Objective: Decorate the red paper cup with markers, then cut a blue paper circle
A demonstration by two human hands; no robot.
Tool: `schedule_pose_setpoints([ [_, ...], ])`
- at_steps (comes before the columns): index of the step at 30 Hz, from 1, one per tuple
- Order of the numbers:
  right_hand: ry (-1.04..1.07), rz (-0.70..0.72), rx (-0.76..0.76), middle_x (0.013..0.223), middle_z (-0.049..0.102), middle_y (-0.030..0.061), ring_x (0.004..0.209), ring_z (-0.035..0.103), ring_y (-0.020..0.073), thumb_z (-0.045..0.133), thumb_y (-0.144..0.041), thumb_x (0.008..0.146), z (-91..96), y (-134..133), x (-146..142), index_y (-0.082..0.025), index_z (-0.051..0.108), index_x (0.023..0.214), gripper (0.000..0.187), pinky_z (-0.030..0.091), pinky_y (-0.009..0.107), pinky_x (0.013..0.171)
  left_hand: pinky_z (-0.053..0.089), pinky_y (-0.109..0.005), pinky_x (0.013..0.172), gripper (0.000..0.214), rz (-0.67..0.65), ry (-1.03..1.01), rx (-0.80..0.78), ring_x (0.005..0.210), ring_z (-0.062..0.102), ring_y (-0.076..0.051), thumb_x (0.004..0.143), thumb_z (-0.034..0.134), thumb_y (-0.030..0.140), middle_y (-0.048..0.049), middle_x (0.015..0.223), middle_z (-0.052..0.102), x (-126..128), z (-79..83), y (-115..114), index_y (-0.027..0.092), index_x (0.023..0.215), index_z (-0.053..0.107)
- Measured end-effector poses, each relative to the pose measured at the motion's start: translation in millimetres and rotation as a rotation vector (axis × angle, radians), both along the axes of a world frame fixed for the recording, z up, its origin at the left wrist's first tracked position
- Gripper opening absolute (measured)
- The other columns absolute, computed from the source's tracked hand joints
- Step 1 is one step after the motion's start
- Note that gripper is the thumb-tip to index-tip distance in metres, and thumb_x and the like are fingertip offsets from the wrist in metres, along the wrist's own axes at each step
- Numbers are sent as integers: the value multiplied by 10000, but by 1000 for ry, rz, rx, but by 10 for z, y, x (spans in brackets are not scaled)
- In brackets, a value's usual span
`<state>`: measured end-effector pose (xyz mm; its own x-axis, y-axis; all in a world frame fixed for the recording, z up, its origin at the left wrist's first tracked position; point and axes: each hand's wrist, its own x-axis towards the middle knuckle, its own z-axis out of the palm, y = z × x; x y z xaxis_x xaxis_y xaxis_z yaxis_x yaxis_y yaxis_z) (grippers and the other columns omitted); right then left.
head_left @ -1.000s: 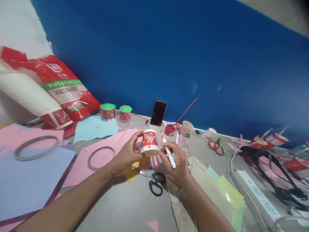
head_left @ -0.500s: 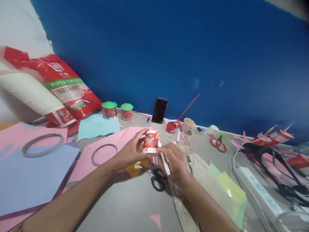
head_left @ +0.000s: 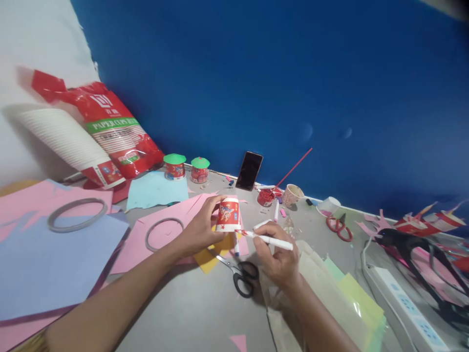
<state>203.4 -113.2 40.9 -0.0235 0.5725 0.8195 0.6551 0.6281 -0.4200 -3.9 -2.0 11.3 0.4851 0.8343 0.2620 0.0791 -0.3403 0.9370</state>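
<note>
My left hand [head_left: 201, 229] grips a small red and white printed paper cup [head_left: 228, 213], held above the table with its white rim down. In my right hand [head_left: 279, 261] is a white marker [head_left: 274, 241], its red tip pointing left at the cup's lower edge; I cannot tell whether it touches. A red mark shows on the white rim. A second white piece, perhaps the cap, pokes out above my right fingers. Below the cup lie black-handled scissors [head_left: 244, 282], a yellow paper piece [head_left: 207, 258] and another marker [head_left: 236, 245].
Two green-topped cups [head_left: 175, 168] stand at the back left, near a red bag of paper cups [head_left: 113, 132]. A phone [head_left: 249, 170] leans on the blue wall. Red-handled scissors [head_left: 339, 227] and a power strip [head_left: 405, 303] lie to the right, coloured paper [head_left: 58, 264] to the left.
My right hand has shifted right and down, and the marker has swung from steep to nearly level. The cup stays in my left hand. The whole view has shifted slightly.
</note>
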Motion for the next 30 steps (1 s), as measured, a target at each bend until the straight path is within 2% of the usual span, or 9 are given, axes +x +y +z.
schedule_pose_setpoints([
  [7,0,-53,-36,754,723,-2,678,708,189,628,-118,980,-7,2,18,-251,660,919,149,532,301,628,540,-553,1232,875,-29,-25,-23,1562,534,-381,670,725,158,-144,1617,532,-4,22,-11,263,1511,507],
  [30,-18,-12,-46,755,721,0,661,694,188,633,-134,972,-6,10,19,-250,661,915,132,542,304,626,533,-563,1233,870,-64,-57,-61,1511,581,-370,676,731,137,-146,1608,535,5,50,-54,261,1504,497],
])
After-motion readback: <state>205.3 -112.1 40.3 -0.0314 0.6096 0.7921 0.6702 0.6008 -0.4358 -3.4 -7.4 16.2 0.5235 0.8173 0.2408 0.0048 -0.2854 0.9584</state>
